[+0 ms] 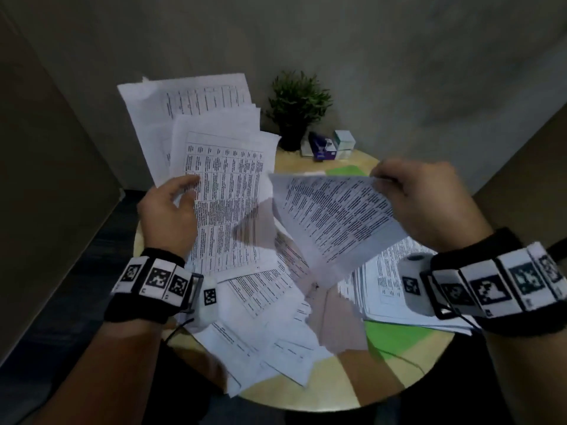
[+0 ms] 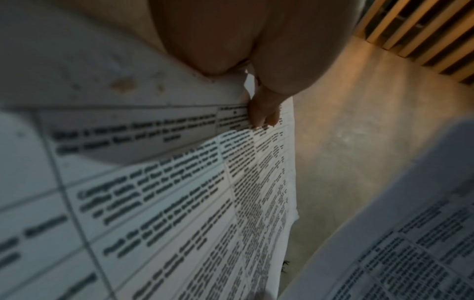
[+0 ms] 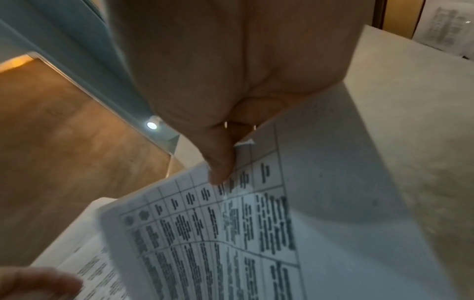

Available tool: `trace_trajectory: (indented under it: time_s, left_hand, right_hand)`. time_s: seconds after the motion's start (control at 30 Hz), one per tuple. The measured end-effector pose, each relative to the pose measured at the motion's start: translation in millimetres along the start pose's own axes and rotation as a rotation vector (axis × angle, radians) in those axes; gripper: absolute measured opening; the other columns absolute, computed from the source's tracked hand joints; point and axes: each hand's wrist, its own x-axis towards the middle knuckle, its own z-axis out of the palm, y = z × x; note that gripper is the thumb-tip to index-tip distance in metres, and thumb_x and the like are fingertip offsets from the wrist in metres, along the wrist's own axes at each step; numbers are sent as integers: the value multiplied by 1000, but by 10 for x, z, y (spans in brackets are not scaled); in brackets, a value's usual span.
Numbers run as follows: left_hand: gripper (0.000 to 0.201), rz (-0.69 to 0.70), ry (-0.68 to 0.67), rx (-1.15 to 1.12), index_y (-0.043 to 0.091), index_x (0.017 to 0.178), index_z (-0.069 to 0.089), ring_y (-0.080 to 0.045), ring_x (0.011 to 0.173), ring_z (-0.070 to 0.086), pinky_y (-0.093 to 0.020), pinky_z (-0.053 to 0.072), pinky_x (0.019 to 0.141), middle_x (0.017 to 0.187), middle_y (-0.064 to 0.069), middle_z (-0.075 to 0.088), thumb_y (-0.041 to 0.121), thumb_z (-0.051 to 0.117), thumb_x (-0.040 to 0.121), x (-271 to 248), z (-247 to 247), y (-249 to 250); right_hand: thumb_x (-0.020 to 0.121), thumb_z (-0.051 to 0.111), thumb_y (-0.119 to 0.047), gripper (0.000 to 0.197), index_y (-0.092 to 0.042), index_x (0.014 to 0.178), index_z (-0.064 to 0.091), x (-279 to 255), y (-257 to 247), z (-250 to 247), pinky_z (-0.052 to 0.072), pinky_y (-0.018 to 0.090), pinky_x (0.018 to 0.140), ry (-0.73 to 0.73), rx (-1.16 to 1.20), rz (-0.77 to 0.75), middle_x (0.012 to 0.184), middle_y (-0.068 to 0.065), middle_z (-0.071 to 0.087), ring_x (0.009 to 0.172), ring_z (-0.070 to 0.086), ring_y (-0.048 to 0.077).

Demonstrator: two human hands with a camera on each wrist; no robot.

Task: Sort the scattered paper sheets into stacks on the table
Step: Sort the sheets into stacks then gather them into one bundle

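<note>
My left hand (image 1: 175,204) holds up a fanned bundle of printed sheets (image 1: 221,167) above the table's left side, thumb across the front page; the left wrist view shows my fingertips (image 2: 261,113) on the sheets (image 2: 179,182). My right hand (image 1: 408,191) pinches the top corner of a single printed sheet (image 1: 334,219), lifted and slanting over the middle. In the right wrist view my thumb (image 3: 220,162) presses on that sheet (image 3: 231,233). Loose sheets (image 1: 270,311) lie scattered on the round wooden table (image 1: 352,381). A flatter pile (image 1: 380,289) lies under my right wrist.
A potted plant (image 1: 297,108) and small boxes (image 1: 331,145) stand at the table's far edge. Green sheets (image 1: 395,332) show under the right pile and another green sheet (image 1: 346,170) behind the lifted page. Grey walls close in behind; dark floor lies to the left.
</note>
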Motion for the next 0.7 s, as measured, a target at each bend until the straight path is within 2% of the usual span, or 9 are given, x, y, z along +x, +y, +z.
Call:
trace_trajectory:
  time_s: [0.13,0.23,0.33,0.37,0.43,0.47,0.53,0.63,0.7]
  left_hand:
    - [28,55,26,30,9,113,69,-11,103,62,-3,42,89,108,-1,66,-1,55,91,14,-145,221]
    - [28,118,11,33,5,113,69,-17,101,66,-12,47,91,106,-2,66,-4,54,90,-14,-222,361]
    - [29,193,-89,61,4,112,70,-19,96,66,-21,51,92,102,2,67,-6,54,90,-133,-181,536]
    - [30,228,-121,71,5,111,70,-16,96,67,-21,50,92,101,3,67,-6,54,89,-198,-155,612]
    - [28,257,-186,38,6,110,71,-3,93,65,-11,48,89,101,3,68,-4,56,89,-333,-112,755]
    - [24,254,-228,-2,7,109,71,5,90,63,-7,46,85,101,3,69,1,58,91,-394,-97,824]
    - [21,254,-318,-75,13,103,72,10,87,62,-11,47,79,97,4,71,25,57,94,-517,-72,913]
    - [52,259,-406,-221,13,94,73,-17,94,68,-35,53,84,94,-2,73,57,45,94,-700,-81,995]
    - [60,217,-470,-315,11,96,73,-23,96,69,-35,55,82,97,-7,73,64,47,89,-801,-88,1059]
  right_hand:
    - [91,60,-22,6,-20,91,65,-225,39,-120,51,41,62,55,28,0,70,8,64,71,60,33]
    - [91,60,-22,7,-20,88,65,-328,117,-239,50,42,60,66,32,23,64,5,61,68,58,32]
    - [91,60,-23,8,-21,86,65,-334,79,-283,49,39,61,19,94,21,64,3,59,68,57,28]
    - [92,60,-24,8,-21,86,65,-318,56,-293,48,38,61,5,112,18,64,2,58,68,56,26]
    - [92,60,-23,10,-20,87,67,-272,-4,-300,43,34,60,-19,127,-13,64,-1,55,68,54,24]
    - [92,60,-23,10,-18,87,67,-240,-32,-297,41,33,61,-28,134,-25,65,-2,55,69,53,23]
    - [92,61,-22,10,-17,89,68,-181,-73,-286,41,33,63,-42,143,-30,69,1,59,71,53,23]
    - [92,60,-23,10,-19,89,69,-116,-94,-254,44,32,68,-79,148,9,75,1,62,77,54,22]
    - [92,61,-23,10,-19,90,69,-100,-90,-233,46,32,73,-95,169,62,78,0,63,82,56,22]
